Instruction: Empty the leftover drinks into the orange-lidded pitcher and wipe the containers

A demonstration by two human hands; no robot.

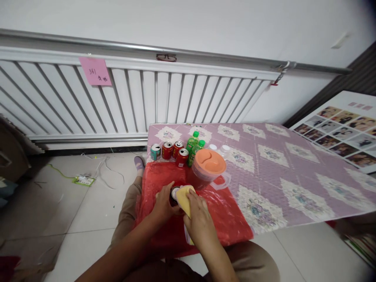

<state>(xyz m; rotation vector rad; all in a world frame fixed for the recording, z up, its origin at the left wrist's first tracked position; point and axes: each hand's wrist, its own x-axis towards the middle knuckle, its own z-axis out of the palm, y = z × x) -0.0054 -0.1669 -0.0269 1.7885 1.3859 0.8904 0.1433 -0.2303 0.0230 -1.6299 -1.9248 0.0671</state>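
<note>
We found the left hand [163,202] grasping a dark can [173,199] over the red sheet [230,223], the right hand [197,211] pinching a yellow cloth [184,199] at its rim. Wiping appeared unfinished; whether the four standing cans [167,151] were done, we could not tell.

I see open worktop [273,180] across the frame's right; at centre, the lidded pitcher [208,166] crowds the right hand [200,215], with bottles [192,143] and cans [167,150] blocking the way beyond.
</note>
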